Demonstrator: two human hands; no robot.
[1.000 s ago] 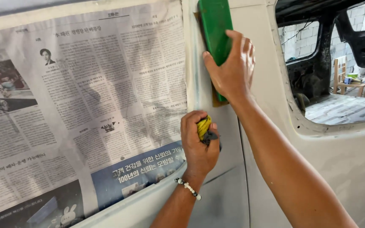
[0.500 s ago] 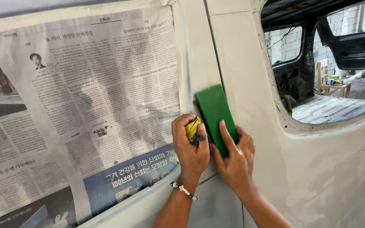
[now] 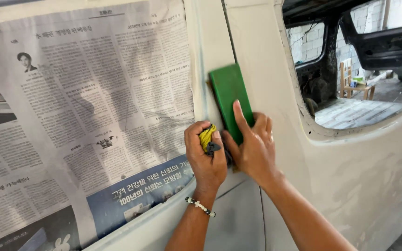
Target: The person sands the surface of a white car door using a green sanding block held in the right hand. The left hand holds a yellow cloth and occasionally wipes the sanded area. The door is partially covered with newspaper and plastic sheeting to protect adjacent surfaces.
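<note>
My right hand (image 3: 253, 148) presses a flat green sanding block (image 3: 229, 95) against the primed, whitish pillar of a vehicle body (image 3: 257, 56), fingers spread over the block's lower end. Right beside it, my left hand (image 3: 205, 158) is closed around a bunched yellow and grey cloth (image 3: 209, 139) and rests against the same pillar. A beaded bracelet (image 3: 200, 206) sits on my left wrist. The two hands touch each other at the block's lower left corner.
Newspaper (image 3: 80, 121) is taped over the window to the left of the pillar. To the right is an open window frame (image 3: 317, 125) showing the stripped interior, a dark door panel (image 3: 387, 46), a block wall and a wooden chair (image 3: 350, 81) beyond.
My right hand slid the green block down the pillar from high up to level with my left hand, then slightly upward. My left hand stayed in place with the cloth.
</note>
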